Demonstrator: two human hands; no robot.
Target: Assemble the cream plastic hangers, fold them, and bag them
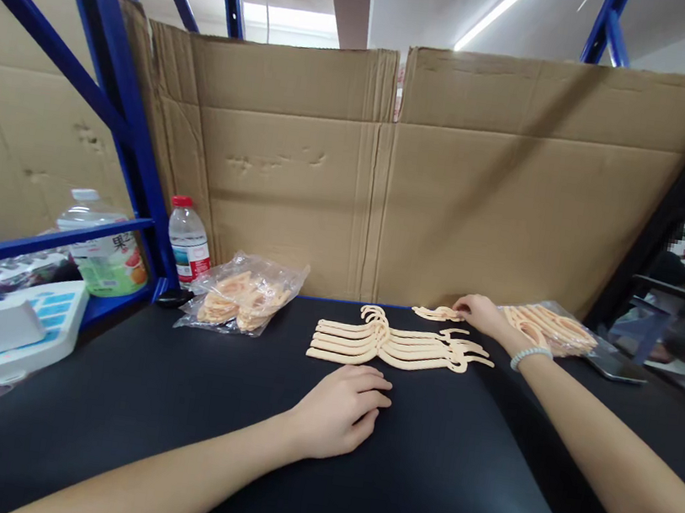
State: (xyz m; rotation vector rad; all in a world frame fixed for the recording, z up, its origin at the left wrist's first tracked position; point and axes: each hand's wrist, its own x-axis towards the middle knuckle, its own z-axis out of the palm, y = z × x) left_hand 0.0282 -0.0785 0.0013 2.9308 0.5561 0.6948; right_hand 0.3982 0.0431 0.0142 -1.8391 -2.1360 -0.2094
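Your right hand reaches to the far side of the bench, fingers stretched forward and resting on a single pale hanger that lies flat just behind the row of hangers; whether the fingertips pinch it or only press on it, you cannot tell. That row is your landmark: several pale hangers laid side by side, hooks bunched toward their left-middle, arms fanning right. Your left hand lies palm down on the black surface just in front of the row, fingers loosely curled, holding nothing, its fingertips near the nearest hanger but apart from it. Right of the row, past your right wrist with its bead bracelet, a clear bag of hangers sits against the cardboard wall. Left of the row, another filled plastic bag lies near the wall, with a water bottle beside the blue rack post. In front of the row the bench is open black surface down to its blue front edge; the cardboard closes the back close behind the single hanger.
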